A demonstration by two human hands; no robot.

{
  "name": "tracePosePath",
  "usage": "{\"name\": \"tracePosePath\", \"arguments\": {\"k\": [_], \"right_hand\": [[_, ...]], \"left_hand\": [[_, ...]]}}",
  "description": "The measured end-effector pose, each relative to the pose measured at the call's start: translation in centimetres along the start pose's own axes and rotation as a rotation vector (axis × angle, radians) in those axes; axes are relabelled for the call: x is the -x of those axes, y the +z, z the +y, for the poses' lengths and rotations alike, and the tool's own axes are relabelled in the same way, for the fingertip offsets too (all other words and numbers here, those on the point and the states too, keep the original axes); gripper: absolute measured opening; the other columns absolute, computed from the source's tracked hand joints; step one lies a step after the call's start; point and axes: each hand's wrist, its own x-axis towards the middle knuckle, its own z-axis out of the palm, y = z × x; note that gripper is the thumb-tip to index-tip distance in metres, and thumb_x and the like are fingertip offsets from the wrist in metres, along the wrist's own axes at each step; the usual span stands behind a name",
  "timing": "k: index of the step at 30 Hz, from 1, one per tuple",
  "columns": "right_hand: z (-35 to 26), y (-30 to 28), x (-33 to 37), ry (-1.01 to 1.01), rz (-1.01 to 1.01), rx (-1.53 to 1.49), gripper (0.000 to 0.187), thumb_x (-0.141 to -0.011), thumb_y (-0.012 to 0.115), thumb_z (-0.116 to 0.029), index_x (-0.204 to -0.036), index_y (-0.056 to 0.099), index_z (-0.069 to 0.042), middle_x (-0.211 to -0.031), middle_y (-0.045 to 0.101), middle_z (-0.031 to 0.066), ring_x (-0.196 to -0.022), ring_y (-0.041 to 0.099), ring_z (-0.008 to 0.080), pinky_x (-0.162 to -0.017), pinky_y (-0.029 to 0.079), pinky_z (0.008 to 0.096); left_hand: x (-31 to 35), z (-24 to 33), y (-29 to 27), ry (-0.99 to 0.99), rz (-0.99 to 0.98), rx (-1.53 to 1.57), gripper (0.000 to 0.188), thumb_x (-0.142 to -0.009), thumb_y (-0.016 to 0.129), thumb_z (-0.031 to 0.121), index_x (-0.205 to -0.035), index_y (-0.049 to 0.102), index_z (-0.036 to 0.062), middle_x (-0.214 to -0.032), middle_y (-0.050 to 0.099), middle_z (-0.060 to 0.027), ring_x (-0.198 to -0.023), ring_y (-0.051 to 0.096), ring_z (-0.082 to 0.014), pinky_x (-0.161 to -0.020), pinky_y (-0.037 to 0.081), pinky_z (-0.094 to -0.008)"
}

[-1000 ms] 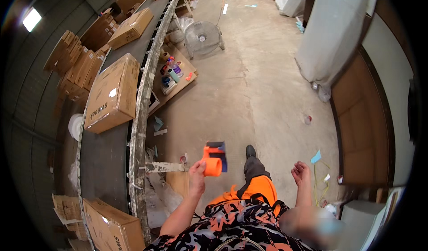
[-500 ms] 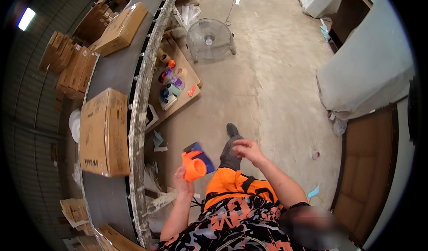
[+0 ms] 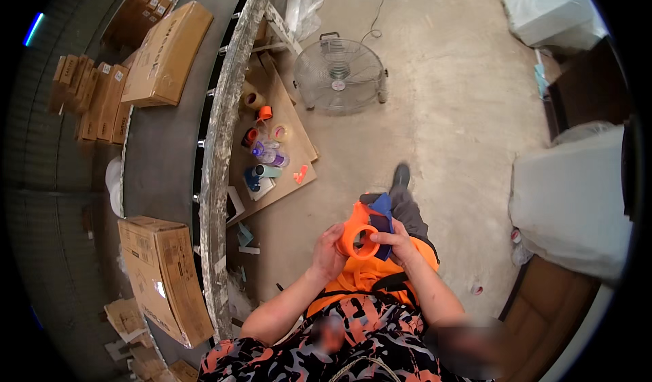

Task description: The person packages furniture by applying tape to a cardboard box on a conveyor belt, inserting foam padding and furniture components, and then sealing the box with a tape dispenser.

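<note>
An orange and blue tape dispenser [image 3: 358,241] is held in front of my waist with both hands. My left hand [image 3: 329,254] grips its orange ring from the left side. My right hand [image 3: 399,242] closes on it from the right, with the thumb at the ring's edge and the fingers by the blue part [image 3: 382,207]. The ring's opening faces up toward me, and no tape roll shows on it. Part of the right fingers is hidden behind the dispenser.
Left of me runs a conveyor belt [image 3: 159,171] with a worn rail [image 3: 219,131], carrying a near carton [image 3: 163,280] and a far carton [image 3: 170,52]. A low wooden shelf [image 3: 292,168] holds bottles and tape rolls. Ahead stands a floor fan [image 3: 339,76]; wrapped furniture [image 3: 570,192] stands right.
My right hand has come in and taken hold of the tape dispenser, which my left hand has moved rightward to my front. The near carton appears closer to me along the belt.
</note>
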Motion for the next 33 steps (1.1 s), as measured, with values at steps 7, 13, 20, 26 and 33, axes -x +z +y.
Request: {"name": "tracePosePath", "arguments": {"k": [7,13,20,26,33], "right_hand": [[-10.1,-6.7,-19.4,0.396,-0.095,0.536,0.06,-0.071,0.081,-0.007,-0.123,0.053,0.0,-0.092,0.064,0.004,-0.079,0.062,0.0127,-0.068,0.052,0.0272],[-14.8,-13.4,-33.4,0.387,0.236,0.266,0.037,-0.077,0.074,-0.008,-0.104,0.051,-0.001,-0.069,0.058,0.0055,-0.055,0.056,0.0151,-0.053,0.047,0.0287],[-12.8,-20.1,-42.2,0.372,0.517,0.283,0.035,-0.076,0.073,-0.009,-0.103,0.051,-0.003,-0.064,0.056,0.0055,-0.055,0.058,0.0173,-0.051,0.047,0.0304],[-7.5,-23.6,-43.9,0.563,0.663,0.373,0.043,-0.071,0.076,-0.006,-0.108,0.055,-0.001,-0.073,0.059,0.0055,-0.057,0.058,0.0163,-0.052,0.049,0.0303],[-4.7,-20.9,-46.9,0.661,0.633,0.394,0.048,-0.067,0.077,-0.002,-0.109,0.054,0.0,-0.072,0.061,0.0069,-0.058,0.06,0.018,-0.053,0.051,0.0305]], "left_hand": [[-16.8,5.6,0.8,-0.133,0.431,-0.374,0.025,-0.096,0.052,0.024,-0.108,0.06,0.0027,-0.088,0.064,-0.0018,-0.076,0.061,-0.0118,-0.072,0.049,-0.0267],[-28.9,9.9,-4.5,-0.037,0.786,-0.493,0.019,-0.091,0.061,0.016,-0.105,0.061,0.0032,-0.092,0.064,-0.0023,-0.077,0.059,-0.011,-0.07,0.05,-0.028],[-45.5,18.2,-20.4,-0.117,1.029,-1.485,0.05,-0.08,0.07,0.034,-0.114,0.058,0.0008,-0.104,0.064,-0.0166,-0.1,0.062,-0.0304,-0.087,0.049,-0.0373],[-59.0,30.9,-26.4,-0.444,1.162,-1.876,0.06,-0.081,0.061,0.037,-0.127,0.042,0.0032,-0.128,0.049,-0.0242,-0.113,0.055,-0.0378,-0.094,0.046,-0.045],[-64.5,49.3,-39.7,0.081,1.572,-2.176,0.054,-0.077,0.066,0.029,-0.12,0.044,0.0035,-0.126,0.049,-0.0205,-0.105,0.059,-0.0353,-0.085,0.051,-0.048]]}}
